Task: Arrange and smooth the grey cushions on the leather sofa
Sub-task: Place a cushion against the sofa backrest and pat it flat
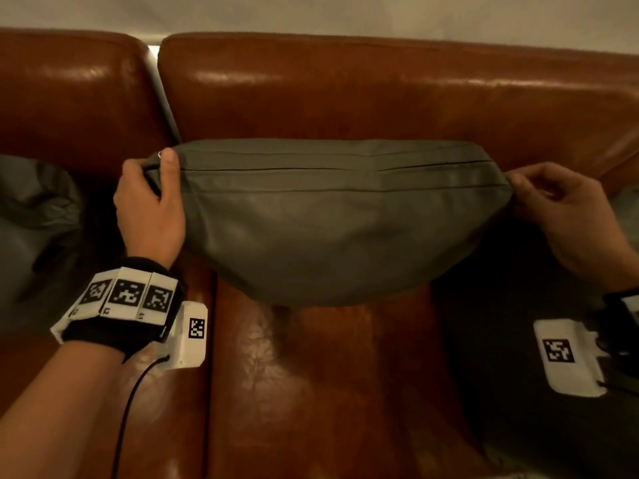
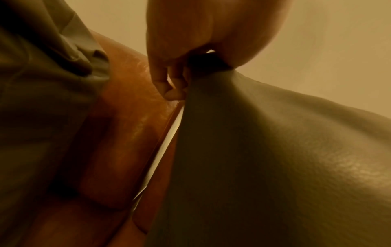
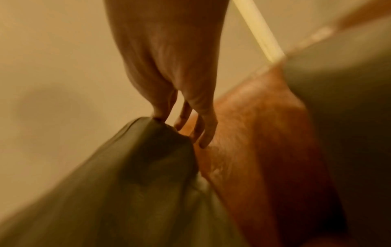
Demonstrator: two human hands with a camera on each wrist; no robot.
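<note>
A large grey cushion [image 1: 328, 219] hangs lifted in front of the brown leather sofa back [image 1: 380, 98], its zip edge on top. My left hand [image 1: 152, 188] grips its upper left corner, thumb on top; the left wrist view shows the left hand [image 2: 190, 63] bunching that cushion [image 2: 275, 158] corner. My right hand [image 1: 539, 198] pinches the upper right corner; in the right wrist view the right hand [image 3: 167, 120] pinches the cushion [image 3: 127, 183] corner with thumb and forefinger while the other fingers hang loose.
A second grey cushion [image 1: 31, 229] lies crumpled at the left on the sofa seat [image 1: 311, 392]. Another grey cushion [image 1: 626, 209] shows at the right edge. A pale wall [image 1: 311, 12] rises behind the sofa. A gap [image 1: 162, 95] splits the back cushions.
</note>
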